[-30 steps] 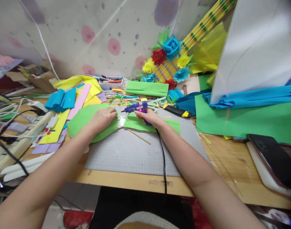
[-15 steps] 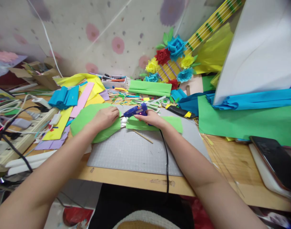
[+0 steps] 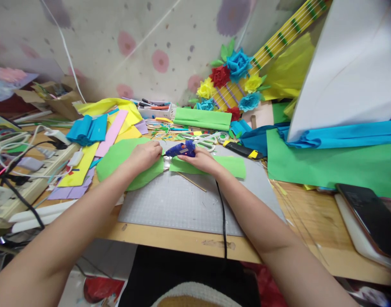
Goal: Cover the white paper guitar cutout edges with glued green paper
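Two bare hands work close together above a flat grey mat printed with a fine grid. The right hand is wrapped firmly around the handle of a smooth blue plastic glue gun, its tapered nozzle pointing at the left hand; whether the tip touches anything, I cannot tell. The left hand lies bent-fingered on the right edge of a matte green rounded sheet, broad and curved at its far left end; whether it pinches the sheet or only presses it is hidden. Between the hands shows a small, shiny whitish piece. Beneath the right hand runs a straight-sided green strip, and nearer the body a thin, straight tan stick lies aslant. A supple black cord hangs below the right wrist. Beyond that grip lies a black-and-yellow cutter, long and hard-edged, with a folded, soft-creased green bundle farther back.
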Available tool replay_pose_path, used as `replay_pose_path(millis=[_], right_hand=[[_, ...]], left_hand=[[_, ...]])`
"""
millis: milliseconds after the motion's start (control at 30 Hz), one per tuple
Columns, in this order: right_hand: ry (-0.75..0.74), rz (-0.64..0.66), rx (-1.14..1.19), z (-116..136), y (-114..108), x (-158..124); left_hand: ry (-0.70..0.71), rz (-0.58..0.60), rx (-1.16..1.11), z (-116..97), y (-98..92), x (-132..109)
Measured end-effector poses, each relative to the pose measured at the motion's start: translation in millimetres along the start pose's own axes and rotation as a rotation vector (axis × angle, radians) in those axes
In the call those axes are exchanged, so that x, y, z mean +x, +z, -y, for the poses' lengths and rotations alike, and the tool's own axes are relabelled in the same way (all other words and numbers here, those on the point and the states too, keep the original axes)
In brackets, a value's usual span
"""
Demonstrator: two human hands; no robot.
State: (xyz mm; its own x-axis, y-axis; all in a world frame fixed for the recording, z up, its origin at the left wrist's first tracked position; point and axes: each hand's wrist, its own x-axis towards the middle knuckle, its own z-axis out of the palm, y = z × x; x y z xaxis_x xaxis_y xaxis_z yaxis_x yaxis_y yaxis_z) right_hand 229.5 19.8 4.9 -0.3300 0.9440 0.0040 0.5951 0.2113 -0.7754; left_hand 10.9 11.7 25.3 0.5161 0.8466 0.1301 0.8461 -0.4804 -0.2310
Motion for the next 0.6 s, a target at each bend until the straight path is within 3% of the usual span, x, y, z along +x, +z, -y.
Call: replay_pose_path(millis=[133,600], right_hand=[[-0.011,-0.012,-0.159,3.1,0.7,0.0],[-0.018,-0.02,-0.169,4.9,0.1,-0.2]], left_hand=[[-0.015,-0.003,-0.007,0.0,-0.4,3.3],[0.001,-0.058,-0.065,2.9,4.6,-0.7]])
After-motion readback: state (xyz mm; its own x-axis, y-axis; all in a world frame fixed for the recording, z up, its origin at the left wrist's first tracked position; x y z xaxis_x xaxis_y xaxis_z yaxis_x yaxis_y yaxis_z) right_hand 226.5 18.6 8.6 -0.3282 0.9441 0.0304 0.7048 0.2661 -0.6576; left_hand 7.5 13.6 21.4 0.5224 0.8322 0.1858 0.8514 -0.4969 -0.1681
